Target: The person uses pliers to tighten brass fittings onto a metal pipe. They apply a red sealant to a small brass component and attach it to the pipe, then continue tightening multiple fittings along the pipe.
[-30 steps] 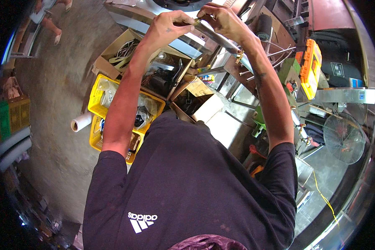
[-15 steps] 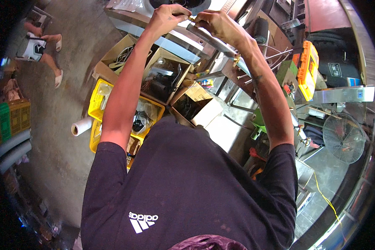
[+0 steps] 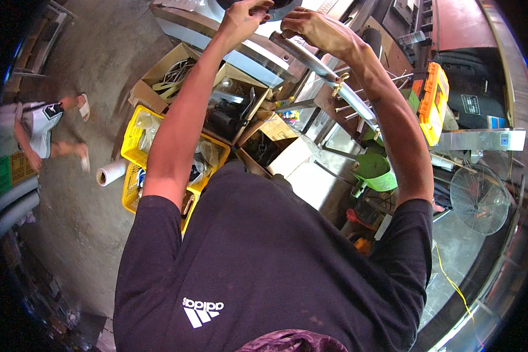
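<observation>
At the top, my left hand [image 3: 243, 19] is raised with curled fingers near the rim of a round dark part [image 3: 286, 8]; whatever it pinches is too small to make out. To its right, my right hand [image 3: 322, 32] is held with bent fingers pressed together. Its fingertips are at the upper end of a silver metal pipe [image 3: 308, 58], and any small thing in them is hidden. The pipe slants down to the right under my right forearm. A brass valve [image 3: 339, 85] sticks out of its side.
Below my arms stand open cardboard boxes [image 3: 274, 126] and yellow plastic crates [image 3: 136, 122] filled with parts. A steel-edged bench [image 3: 240, 40] runs behind them. To the right are an orange toolbox [image 3: 433, 102], a green container [image 3: 374, 170] and a round fan [image 3: 480, 199]. Another person walks at left.
My hands have drawn apart from the small brass piece they held together. My right arm has shifted right, uncovering more of the pipe and the green container. The person at left has moved nearer.
</observation>
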`<state>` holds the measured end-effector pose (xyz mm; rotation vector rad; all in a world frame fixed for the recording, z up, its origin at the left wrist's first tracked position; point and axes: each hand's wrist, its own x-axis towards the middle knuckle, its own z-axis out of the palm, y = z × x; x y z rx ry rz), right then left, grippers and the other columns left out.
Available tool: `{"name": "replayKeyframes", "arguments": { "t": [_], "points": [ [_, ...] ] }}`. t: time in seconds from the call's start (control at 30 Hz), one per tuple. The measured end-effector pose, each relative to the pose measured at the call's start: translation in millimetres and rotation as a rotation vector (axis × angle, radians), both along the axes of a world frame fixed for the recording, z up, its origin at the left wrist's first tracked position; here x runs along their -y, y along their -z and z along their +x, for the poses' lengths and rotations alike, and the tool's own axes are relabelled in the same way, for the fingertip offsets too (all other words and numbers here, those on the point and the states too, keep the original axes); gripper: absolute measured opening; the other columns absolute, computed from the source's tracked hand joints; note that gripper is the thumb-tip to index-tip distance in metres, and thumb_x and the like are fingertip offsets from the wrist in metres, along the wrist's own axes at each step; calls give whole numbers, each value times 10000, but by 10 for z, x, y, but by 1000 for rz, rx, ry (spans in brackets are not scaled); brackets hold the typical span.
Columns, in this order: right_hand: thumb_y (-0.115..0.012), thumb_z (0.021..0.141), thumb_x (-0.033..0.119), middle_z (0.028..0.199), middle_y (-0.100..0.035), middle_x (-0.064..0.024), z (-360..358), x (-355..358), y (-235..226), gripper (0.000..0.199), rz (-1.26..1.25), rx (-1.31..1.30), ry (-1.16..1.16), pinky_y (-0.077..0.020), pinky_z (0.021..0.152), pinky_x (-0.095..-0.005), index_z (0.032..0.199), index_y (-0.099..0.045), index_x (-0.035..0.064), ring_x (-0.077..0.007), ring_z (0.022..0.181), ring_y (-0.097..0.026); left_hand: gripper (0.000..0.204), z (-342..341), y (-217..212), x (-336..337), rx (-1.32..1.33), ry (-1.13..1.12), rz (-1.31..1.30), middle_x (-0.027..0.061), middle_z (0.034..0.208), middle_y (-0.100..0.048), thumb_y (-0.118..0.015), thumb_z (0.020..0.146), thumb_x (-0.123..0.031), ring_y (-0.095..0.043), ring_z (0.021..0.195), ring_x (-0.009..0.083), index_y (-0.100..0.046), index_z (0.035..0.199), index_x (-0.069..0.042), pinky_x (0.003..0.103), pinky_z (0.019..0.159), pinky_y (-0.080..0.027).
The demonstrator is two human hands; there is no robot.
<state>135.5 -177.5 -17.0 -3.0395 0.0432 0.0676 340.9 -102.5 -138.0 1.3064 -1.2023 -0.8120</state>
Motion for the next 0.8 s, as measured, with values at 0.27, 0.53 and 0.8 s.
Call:
{"name": "replayKeyframes", "arguments": {
  "t": [0.27,0.53,0.8],
  "points": [
    [-640,962,242,947,-743,-208,69,39,127,254,158,73,204,-578,793,-463,993,-712,0,-390,910,-731,219,-393,-116,-565,-79,-320,46,113,950,-777,-709,953,-209,-754,901,220,-735,1107,-55,343,845,-579],
    [-706,934,316,781,-714,-212,116,258,529,310,239,138,569,-576,674,-466,879,-733,12,-375,768,-736,452,-1126,-400,-843,105,-267,-43,152,945,-756,-798,911,-368,-739,900,241,-669,1087,27,377,832,-574],
    [-666,973,203,891,-724,-160,-23,-74,252,192,74,109,444,-585,680,-435,1063,-709,39,-374,764,-722,143,-621,-424,-626,214,-364,52,151,934,-773,-784,884,-150,-755,921,279,-779,987,-51,399,834,-570]
  ]
}}
